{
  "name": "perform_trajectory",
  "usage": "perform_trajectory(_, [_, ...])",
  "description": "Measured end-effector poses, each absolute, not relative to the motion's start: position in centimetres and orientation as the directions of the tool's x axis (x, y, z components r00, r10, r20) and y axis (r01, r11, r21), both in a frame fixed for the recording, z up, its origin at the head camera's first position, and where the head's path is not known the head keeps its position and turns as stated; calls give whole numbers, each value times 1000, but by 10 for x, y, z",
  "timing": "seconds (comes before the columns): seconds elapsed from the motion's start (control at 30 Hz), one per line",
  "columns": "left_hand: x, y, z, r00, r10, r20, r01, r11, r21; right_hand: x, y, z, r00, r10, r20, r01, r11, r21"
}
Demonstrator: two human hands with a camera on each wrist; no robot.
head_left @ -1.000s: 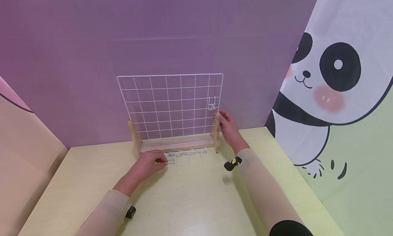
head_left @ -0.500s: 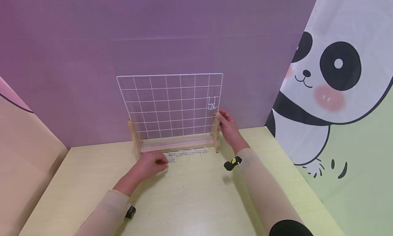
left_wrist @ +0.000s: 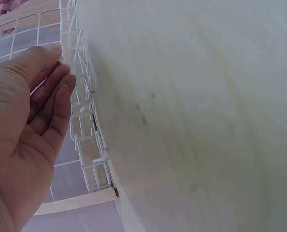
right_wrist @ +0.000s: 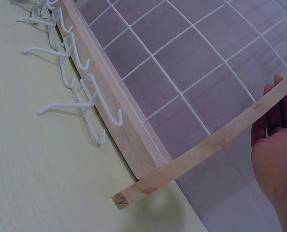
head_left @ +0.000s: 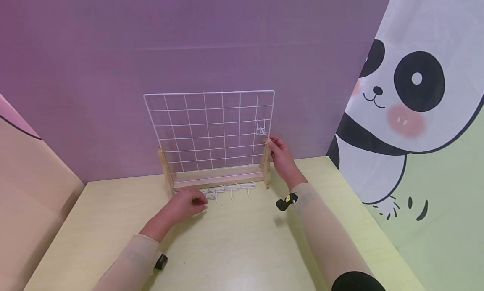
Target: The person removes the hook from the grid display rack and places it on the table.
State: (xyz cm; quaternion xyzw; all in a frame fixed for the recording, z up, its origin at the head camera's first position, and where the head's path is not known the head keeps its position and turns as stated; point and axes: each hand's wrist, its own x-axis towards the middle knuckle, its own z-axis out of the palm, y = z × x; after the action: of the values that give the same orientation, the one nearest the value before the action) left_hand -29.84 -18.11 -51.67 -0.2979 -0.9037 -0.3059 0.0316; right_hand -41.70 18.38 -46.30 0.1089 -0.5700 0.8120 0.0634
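Note:
In the head view, a white wire grid panel stands upright in a wooden stand. Several white wire hooks lie in a row along the front of its base. My left hand is at the left end of that row. In the left wrist view its thumb and fingertips pinch a white wire hook, partly hidden by the fingers. My right hand grips the stand's right post near the top, some fingers behind it. One hook hangs on the grid's right side.
All of this stands on a pale wooden table. A purple cloth backdrop rises behind the grid. To the right is a sheet with a panda picture. Black devices are worn at both wrists.
My left hand has shifted very slightly at the hooks. The right hand, the stand and the hook on the grid stay in place.

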Motion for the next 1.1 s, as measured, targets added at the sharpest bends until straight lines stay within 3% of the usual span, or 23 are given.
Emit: perform_trajectory(1.1, [-296, -175, -507, -842, 502, 199, 517, 646, 561, -412, 183, -460, -966, -15, 259, -239, -339, -910])
